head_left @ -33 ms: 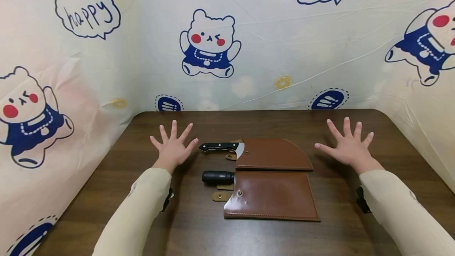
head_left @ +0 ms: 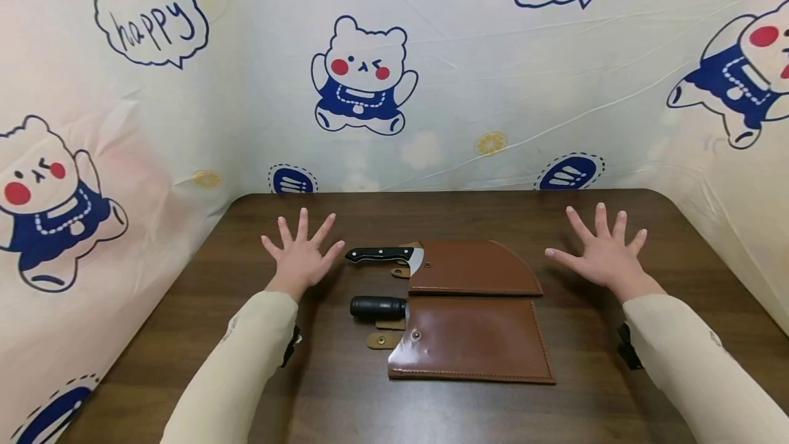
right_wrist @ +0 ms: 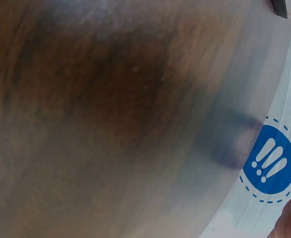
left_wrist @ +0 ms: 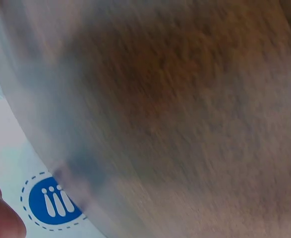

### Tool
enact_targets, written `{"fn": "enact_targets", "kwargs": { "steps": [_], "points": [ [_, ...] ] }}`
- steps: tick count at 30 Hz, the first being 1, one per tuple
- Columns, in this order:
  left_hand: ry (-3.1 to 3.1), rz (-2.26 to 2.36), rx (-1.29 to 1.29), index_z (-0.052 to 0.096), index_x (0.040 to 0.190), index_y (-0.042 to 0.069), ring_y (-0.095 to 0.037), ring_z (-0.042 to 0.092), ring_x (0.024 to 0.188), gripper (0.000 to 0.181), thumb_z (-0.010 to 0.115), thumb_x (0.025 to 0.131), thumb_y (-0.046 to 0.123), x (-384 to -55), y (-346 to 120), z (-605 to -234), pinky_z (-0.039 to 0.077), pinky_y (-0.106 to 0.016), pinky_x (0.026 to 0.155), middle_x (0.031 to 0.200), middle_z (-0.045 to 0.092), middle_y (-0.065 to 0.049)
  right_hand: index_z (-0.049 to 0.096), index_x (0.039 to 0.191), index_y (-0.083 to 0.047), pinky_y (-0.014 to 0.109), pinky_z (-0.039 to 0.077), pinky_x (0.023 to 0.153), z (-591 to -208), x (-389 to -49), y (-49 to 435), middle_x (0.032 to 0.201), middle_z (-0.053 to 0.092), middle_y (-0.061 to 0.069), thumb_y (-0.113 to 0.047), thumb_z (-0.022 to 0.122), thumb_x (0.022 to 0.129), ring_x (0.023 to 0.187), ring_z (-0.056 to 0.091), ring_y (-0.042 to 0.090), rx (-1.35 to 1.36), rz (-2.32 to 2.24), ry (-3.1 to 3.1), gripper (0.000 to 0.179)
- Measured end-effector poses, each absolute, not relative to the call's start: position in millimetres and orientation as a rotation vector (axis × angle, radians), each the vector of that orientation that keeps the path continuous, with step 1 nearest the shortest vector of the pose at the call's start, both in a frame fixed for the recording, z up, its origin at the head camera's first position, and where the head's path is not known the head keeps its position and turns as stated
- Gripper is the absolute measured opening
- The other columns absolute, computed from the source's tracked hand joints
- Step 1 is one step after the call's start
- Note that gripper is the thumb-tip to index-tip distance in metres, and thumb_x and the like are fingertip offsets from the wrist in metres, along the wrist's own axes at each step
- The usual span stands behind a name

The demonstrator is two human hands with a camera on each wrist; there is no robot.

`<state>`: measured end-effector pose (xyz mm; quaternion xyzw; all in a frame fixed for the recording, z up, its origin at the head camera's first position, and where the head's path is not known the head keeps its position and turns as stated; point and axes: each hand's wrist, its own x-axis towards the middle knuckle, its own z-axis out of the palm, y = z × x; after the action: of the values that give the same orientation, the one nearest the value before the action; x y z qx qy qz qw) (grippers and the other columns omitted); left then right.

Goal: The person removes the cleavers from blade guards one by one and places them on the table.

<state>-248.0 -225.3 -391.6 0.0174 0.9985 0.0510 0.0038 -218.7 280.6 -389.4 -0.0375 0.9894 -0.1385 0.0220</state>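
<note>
Two cleavers lie side by side on the table, their blades inside brown leather sheaths. The farther cleaver has a black riveted handle (head_left: 379,254) and a sheath (head_left: 471,267) with a curved end. The nearer one shows a round black handle (head_left: 378,307) and a squarer sheath (head_left: 474,340). Left of the handles, my left hand (head_left: 298,264) is spread wide and holds nothing. My right hand (head_left: 610,259), also spread and holding nothing, is beyond the sheaths' right ends. Each wrist view catches a bit of a hand at its lower outer edge: left fingers (left_wrist: 4,215), right fingers (right_wrist: 290,218).
The brown wooden table (head_left: 468,416) has rounded far corners. A pale cloth backdrop (head_left: 456,108) with printed bears rises behind it and along both sides. Tan snap straps (head_left: 383,340) stick out beside the handles. Dark devices sit under both wrists.
</note>
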Motion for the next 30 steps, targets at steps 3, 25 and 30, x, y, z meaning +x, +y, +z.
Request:
{"fn": "enact_targets", "kwargs": {
  "steps": [3,25,30],
  "points": [
    [3.132,0.174,0.058,0.002,0.147,0.04,-0.05,-0.028,0.129,0.076,0.011,0.082,0.078,-249.3,-224.4,-390.4,-0.022,-0.073,0.088,0.153,-0.019,-0.013,-0.006,0.149,-0.024,0.077,-0.018,0.085,-387.6,-220.5,277.8,0.145,-0.025,0.03,-0.074,0.041,0.081,0.124,-0.03,0.054,-0.13,-0.434,3.06,0.096],
    [3.145,0.24,0.295,0.005,0.145,0.047,-0.043,-0.025,0.134,0.06,0.026,0.091,0.064,-262.8,-172.3,-375.7,-0.016,-0.07,0.097,0.155,-0.012,-0.003,-0.001,0.149,-0.027,0.07,-0.01,0.099,-373.6,-243.3,217.0,0.15,-0.016,0.025,-0.073,0.051,0.076,0.132,-0.018,0.051,-0.385,-0.523,2.96,0.101],
    [3.134,0.219,0.372,0.007,0.144,0.048,-0.04,-0.022,0.136,0.058,0.027,0.092,0.063,-264.1,-158.8,-377.3,-0.01,-0.069,0.1,0.156,-0.01,0.001,0.001,0.15,-0.026,0.066,-0.005,0.103,-375.8,-248.2,202.6,0.151,-0.01,0.027,-0.072,0.054,0.074,0.134,-0.011,0.052,-0.462,-0.529,2.943,0.103]
  ]
}}
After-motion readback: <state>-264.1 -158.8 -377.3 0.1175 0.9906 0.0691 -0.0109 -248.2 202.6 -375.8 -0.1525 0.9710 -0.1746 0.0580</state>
